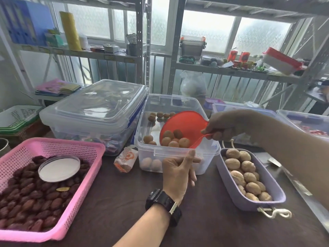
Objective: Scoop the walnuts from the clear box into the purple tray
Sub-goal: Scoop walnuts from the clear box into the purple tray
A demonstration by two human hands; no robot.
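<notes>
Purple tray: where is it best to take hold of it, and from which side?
I would take the purple tray by the white rope loop at its near short end, coming from the front. The loop lies free outside the wall, while walnuts fill the inside to the rim, leaving no room for fingers.
</notes>
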